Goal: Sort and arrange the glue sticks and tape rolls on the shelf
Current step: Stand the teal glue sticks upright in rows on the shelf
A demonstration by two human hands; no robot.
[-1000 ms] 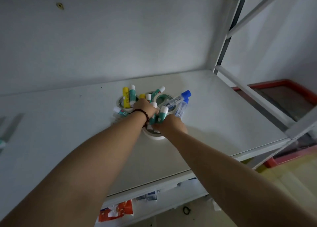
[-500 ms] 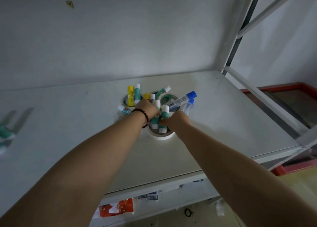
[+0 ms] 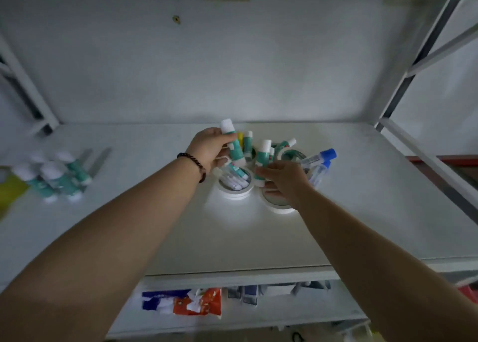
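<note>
On the white shelf [image 3: 362, 225] a cluster of white tape rolls holds glue sticks. My left hand [image 3: 208, 149] grips a green glue stick with a white cap [image 3: 232, 143], lifted above the pile. My right hand [image 3: 284, 181] is closed on another green glue stick [image 3: 262, 158], over a tape roll [image 3: 278, 204]. A second tape roll [image 3: 235, 187] below my left hand has glue sticks lying in it. Two blue-capped glue tubes [image 3: 319, 160] lean out at the right. A yellow stick [image 3: 240, 136] shows behind my left hand.
A blurred group of upright green glue sticks [image 3: 55, 177] stands at the shelf's left, with something yellow [image 3: 10, 189] beside it. Metal frame bars [image 3: 419, 59] rise at the right. Packets [image 3: 192, 304] lie on the lower shelf. A wall backs the shelf.
My left hand has lifted a green glue stick up out of the pile. My right hand has taken another stick. The view has swung left, revealing the sorted sticks.
</note>
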